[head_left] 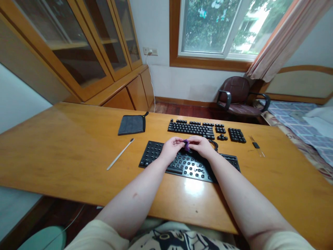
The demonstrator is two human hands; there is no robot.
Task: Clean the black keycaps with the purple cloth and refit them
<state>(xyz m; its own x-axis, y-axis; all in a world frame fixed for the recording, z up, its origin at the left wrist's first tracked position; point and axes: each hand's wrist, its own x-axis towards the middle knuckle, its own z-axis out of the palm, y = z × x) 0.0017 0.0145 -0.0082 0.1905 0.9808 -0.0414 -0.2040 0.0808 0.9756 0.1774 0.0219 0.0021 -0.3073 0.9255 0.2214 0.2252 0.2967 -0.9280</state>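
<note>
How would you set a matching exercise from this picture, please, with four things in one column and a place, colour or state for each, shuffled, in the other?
Column one
1. purple lump
2. detached keycaps
3. cloth
4. brush

Column two
A. long white handle, dark head
B. laid out in groups beyond the keyboard
C. between the fingers of the left hand and right hand
D. dark gray, flat on the desk

Right pairs: 1-C, 2-B, 3-D, 4-A
</note>
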